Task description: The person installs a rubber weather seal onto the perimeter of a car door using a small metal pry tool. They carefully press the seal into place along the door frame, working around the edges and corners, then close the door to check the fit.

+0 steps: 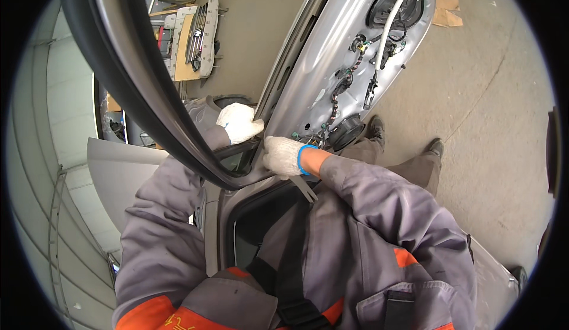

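A silver car door point(317, 51) stands with its inner side bare, and its dark window frame point(139, 51) arches up on the left. My left hand point(238, 124), in a white knit glove, is closed at the sill by the frame's lower corner, on the outer side. What its fingers hold is hidden. Just to the right, on the inner side, my gloved right hand point(284, 156) is wrapped round a grey flat pry tool point(304, 189). The tool's forked end sticks out below the fist, toward my body. Its other end is hidden by the glove.
Wiring point(336, 96), a white tube point(391, 25) and a round black speaker point(346, 132) are on the door's inner panel. Past the frame stands a rack point(207, 37) with parts. Cardboard point(447, 1) lies on the floor at far right. My shoes point(437, 146) are by the door.
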### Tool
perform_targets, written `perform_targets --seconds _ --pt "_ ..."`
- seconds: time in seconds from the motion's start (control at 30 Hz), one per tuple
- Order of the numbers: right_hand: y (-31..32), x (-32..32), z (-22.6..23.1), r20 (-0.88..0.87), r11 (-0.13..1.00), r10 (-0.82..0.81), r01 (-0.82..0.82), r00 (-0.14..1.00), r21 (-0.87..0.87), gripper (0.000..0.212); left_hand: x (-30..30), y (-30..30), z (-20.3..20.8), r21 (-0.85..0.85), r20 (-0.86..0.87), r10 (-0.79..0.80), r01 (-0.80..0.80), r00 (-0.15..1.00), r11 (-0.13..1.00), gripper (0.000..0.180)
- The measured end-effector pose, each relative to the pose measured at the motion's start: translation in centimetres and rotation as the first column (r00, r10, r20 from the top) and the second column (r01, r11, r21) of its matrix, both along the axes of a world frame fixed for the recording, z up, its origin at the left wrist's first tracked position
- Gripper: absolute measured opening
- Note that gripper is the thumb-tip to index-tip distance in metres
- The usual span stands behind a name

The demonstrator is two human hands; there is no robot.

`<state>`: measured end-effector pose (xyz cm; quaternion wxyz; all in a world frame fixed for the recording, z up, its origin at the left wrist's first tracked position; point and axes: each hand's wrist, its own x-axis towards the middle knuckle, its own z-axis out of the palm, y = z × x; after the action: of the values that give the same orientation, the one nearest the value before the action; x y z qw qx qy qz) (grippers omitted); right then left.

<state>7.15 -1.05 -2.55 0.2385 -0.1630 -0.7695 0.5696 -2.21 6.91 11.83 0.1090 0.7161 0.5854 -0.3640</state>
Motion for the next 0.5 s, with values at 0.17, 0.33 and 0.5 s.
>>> perform_targets --seconds 0.17,0.33,0.5 --pt "-0.7 1.0 6.8 0.299 0.985 -0.057 0.004 0.953 0.174 0.023 -0.1 -0.4 -0.3 0.037 -0.052 -0.037 0.039 0.998 0.999 0.044" --pt "-2.0 5.7 7.5 0.287 0.974 -0.227 0.219 0.93 0.063 0.022 -1.4 -0.3 -0.4 -0.001 0.085 -0.016 0.016 0.996 1.0 0.045" --pt "1.5 8.1 7.3 0.282 0.937 -0.173 0.069 0.944 0.343 0.023 -1.3 0.2 0.0 -0.092 0.085 0.111 -0.103 0.99 0.99 0.045"
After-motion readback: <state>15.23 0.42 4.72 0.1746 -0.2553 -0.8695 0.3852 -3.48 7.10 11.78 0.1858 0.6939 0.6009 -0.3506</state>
